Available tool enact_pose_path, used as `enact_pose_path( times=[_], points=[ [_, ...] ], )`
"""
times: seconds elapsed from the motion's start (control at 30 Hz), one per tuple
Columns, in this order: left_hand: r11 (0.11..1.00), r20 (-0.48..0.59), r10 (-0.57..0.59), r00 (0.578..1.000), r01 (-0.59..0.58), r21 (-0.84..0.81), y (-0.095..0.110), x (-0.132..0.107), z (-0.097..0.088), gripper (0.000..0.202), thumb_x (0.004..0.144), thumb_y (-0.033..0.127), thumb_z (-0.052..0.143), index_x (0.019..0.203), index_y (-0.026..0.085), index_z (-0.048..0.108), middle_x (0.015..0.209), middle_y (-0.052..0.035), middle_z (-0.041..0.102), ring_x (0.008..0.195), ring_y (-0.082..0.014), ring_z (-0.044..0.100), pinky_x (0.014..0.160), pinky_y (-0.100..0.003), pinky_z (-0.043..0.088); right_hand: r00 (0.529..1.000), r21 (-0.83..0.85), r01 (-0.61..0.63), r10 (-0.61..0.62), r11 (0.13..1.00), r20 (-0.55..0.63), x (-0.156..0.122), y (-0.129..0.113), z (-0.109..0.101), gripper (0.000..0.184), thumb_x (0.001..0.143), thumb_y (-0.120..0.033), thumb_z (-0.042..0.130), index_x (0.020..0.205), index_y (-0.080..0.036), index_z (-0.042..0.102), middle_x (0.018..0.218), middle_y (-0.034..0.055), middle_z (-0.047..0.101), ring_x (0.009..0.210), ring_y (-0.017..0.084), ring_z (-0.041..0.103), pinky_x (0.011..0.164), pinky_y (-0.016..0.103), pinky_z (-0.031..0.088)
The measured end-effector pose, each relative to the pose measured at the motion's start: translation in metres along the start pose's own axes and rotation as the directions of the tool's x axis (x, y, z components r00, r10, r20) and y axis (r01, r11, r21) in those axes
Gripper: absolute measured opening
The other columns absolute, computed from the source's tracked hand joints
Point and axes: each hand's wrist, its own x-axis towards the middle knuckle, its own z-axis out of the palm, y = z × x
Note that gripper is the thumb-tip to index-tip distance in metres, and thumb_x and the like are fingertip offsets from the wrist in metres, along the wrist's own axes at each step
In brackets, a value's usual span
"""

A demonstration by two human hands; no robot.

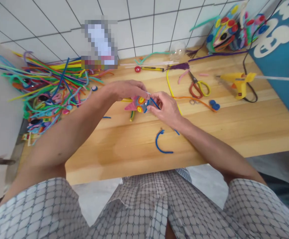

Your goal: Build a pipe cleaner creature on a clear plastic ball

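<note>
Nothing legible: only white letter-like shapes, cut off by the frame, on the blue board (281, 49) far right of the figure (139, 104). Pale wooden table (234, 126) below a white tiled wall (146, 26).

Left of the figure, a heap of pipe cleaners (47, 86). Right of it, scissors (199, 88), then the glue gun (238, 83). Just in front, nearer the body, a bent blue piece (160, 144).

Figure at mid-table, pinched from above by the left hand (126, 89), fingers curled narrow. Gripped on its right side by the right hand (165, 108), likewise nearly closed, with a blue strand (155, 103) between thumb and fingers. Fingertips of both nearly meeting over the figure.
</note>
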Motion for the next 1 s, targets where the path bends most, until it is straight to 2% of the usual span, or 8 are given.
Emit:
enact_pose_path(
  times=[0.07, 0.27, 0.47, 0.57, 0.67, 0.77, 1.0],
  points=[
    [0.998, 0.044, -0.007, 0.999, 0.01, -0.064, 0.001, 0.0, -0.002, 0.04, 0.075, 0.055, 0.076, 0.099, 0.023, 0.078, 0.1, -0.004, 0.082, 0.099, -0.0269, 0.079, 0.081, -0.033, 0.058, 1.0, 0.005, 0.027, -0.027, 1.0, -0.01, 0.002, -0.002, -0.003, 0.033, 0.092, -0.029, 0.082, 0.124, -0.024, 0.076, 0.105, 0.0025, 0.076, 0.09, 0.022, 0.067, 0.084, 0.037, 0.055],
    [0.996, 0.112, 0.031, 0.993, -0.021, -0.09, 0.006, -0.006, -0.009, 0.04, 0.081, 0.056, 0.074, 0.101, 0.022, 0.079, 0.1, -0.0029, 0.081, 0.103, -0.0262, 0.081, 0.085, -0.033, 0.06, 0.99, 0.006, 0.137, -0.136, 0.991, -0.017, 0.005, -0.007, -0.013, 0.04, 0.094, -0.035, 0.083, 0.133, -0.025, 0.076, 0.112, 0.0044, 0.075, 0.098, 0.024, 0.068, 0.089, 0.04, 0.058],
    [0.962, 0.084, -0.006, 0.996, 0.028, -0.273, 0.002, -0.006, -0.007, 0.036, 0.077, 0.048, 0.084, 0.098, 0.02, 0.078, 0.097, -0.0035, 0.078, 0.094, -0.0246, 0.079, 0.084, -0.035, 0.062, 0.985, -0.051, 0.171, -0.171, 0.984, -0.008, 0.0, -0.007, -0.011, 0.054, 0.096, -0.044, 0.089, 0.143, -0.025, 0.071, 0.125, 0.0081, 0.074, 0.108, 0.028, 0.07, 0.095, 0.043, 0.062],
    [0.951, 0.066, 0.001, 0.998, 0.019, -0.309, -0.001, -0.009, -0.003, 0.035, 0.077, 0.047, 0.086, 0.099, 0.02, 0.078, 0.096, -0.0049, 0.079, 0.089, -0.0235, 0.076, 0.081, -0.036, 0.061, 0.982, -0.084, 0.186, -0.188, 0.979, -0.024, -0.005, -0.007, -0.005, 0.055, 0.097, -0.045, 0.09, 0.144, -0.027, 0.068, 0.129, 0.0097, 0.074, 0.114, 0.03, 0.072, 0.099, 0.046, 0.064],
    [0.963, -0.008, 0.096, 0.995, -0.095, -0.25, -0.001, -0.02, 0.003, 0.043, 0.081, 0.05, 0.085, 0.111, 0.019, 0.08, 0.105, -0.0068, 0.082, 0.097, -0.0241, 0.076, 0.086, -0.036, 0.061, 0.976, -0.128, 0.206, -0.214, 0.97, -0.048, -0.012, -0.005, 0.002, 0.053, 0.1, -0.04, 0.088, 0.146, -0.027, 0.065, 0.13, 0.0113, 0.074, 0.118, 0.032, 0.073, 0.101, 0.048, 0.065],
    [0.97, -0.087, 0.212, 0.973, -0.221, -0.104, -0.003, -0.034, 0.011, 0.046, 0.085, 0.051, 0.081, 0.12, 0.02, 0.08, 0.114, -0.0077, 0.083, 0.102, -0.0248, 0.077, 0.089, -0.035, 0.061, 0.966, -0.167, 0.245, -0.256, 0.955, -0.048, -0.02, -0.004, 0.007, 0.051, 0.101, -0.03, 0.084, 0.148, -0.025, 0.063, 0.131, 0.0132, 0.076, 0.12, 0.034, 0.075, 0.102, 0.05, 0.066],
    [0.973, -0.217, 0.229, 0.949, -0.229, 0.028, -0.021, -0.044, 0.035, 0.05, 0.088, 0.047, 0.074, 0.13, 0.021, 0.079, 0.117, -0.0062, 0.084, 0.101, -0.0244, 0.075, 0.091, -0.035, 0.06, 0.951, -0.206, 0.303, -0.308, 0.931, 0.006, -0.031, -0.004, 0.009, 0.038, 0.108, -0.026, 0.071, 0.145, -0.023, 0.065, 0.121, 0.0134, 0.081, 0.112, 0.033, 0.078, 0.098, 0.048, 0.067]
  ],
)
